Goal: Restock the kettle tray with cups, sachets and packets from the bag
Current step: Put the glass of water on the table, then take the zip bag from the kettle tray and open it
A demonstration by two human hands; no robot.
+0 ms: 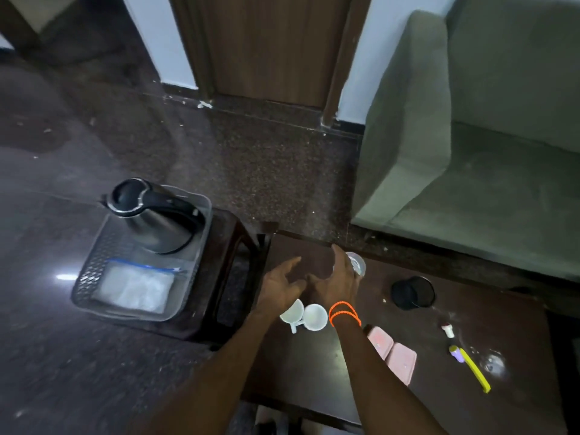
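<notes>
- Left hand (284,282) hovers over the dark table (314,372), fingers spread wide, holding nothing.
- Right hand (337,282), orange bands (343,313) at the wrist, curls around a clear glass (357,265) at the table's far edge; whether it grips firmly I cannot tell.
- 2 white cups (304,315) lie on the table just under the wrists.
- Tray (94,277) sits on a stool (226,246) to the left, holding a kettle (153,215) and a zip bag (135,287).
</notes>
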